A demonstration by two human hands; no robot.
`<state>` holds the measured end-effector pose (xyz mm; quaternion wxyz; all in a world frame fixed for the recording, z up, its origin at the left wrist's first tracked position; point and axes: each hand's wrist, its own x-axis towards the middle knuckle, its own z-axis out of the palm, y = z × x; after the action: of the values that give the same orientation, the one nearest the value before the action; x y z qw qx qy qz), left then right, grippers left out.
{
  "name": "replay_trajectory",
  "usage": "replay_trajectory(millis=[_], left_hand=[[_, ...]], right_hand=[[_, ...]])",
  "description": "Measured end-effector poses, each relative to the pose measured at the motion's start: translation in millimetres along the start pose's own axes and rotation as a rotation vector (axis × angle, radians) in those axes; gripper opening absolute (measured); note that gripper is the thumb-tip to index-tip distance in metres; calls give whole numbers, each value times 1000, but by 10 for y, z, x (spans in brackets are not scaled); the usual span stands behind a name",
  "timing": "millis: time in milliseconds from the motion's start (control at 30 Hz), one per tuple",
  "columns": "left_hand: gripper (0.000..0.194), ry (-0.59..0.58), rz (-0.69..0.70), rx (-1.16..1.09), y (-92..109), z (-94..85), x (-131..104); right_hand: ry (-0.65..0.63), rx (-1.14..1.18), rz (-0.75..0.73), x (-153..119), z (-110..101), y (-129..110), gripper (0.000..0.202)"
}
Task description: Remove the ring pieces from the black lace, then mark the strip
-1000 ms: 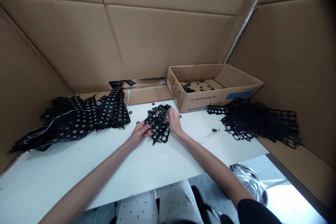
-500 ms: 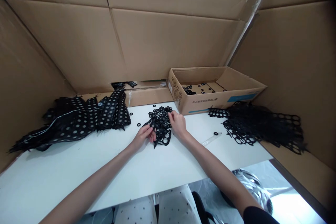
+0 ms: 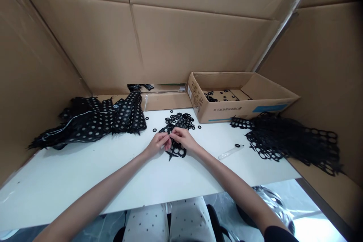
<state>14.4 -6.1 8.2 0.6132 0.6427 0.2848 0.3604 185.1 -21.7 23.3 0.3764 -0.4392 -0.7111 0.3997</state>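
Near the middle of the white table, my left hand [image 3: 157,144] pinches the edge of a black perforated sheet [image 3: 179,151] with round holes. The fingertips of my right hand [image 3: 183,138] meet those of my left over the same sheet; whatever they pinch is too small to make out. Just behind my hands lies a pile of small black rings [image 3: 184,120], with a few loose rings around it. Part of the sheet is hidden under my fingers.
Black dotted sheets [image 3: 99,119] are heaped at the left. An open cardboard box [image 3: 235,111] with scattered rings stands at the back right. Sheets with open holes [image 3: 292,138] lie at the right, near a clear pen-like tube [image 3: 230,152]. Cardboard walls surround the table [image 3: 136,185].
My right hand has come from the edge of the ring pile down to my left hand, and their fingertips now meet. The camera view has shifted slightly.
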Motion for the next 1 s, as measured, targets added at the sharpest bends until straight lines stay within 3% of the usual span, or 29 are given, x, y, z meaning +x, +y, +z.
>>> replay_trajectory(millis=[300,567,733,867,1000], left_hand=[[41,-15,11,31,8,-2,-14],[42,65,-16,-69,-79,-48,16],[28,205,-21,-175,-79,-103,36],[32,216,105,-111,169,-185,177],[34,112,309,96,715,-245,430]], right_hand=[[37,-242,-72,-14,108,-39,21],[273,-122,-26,67,28,63,25],[540,-121,24,130,-234,191,30],[457,-400,58,175,-419,323,33],[426,-529,97,185,-432,405,32]])
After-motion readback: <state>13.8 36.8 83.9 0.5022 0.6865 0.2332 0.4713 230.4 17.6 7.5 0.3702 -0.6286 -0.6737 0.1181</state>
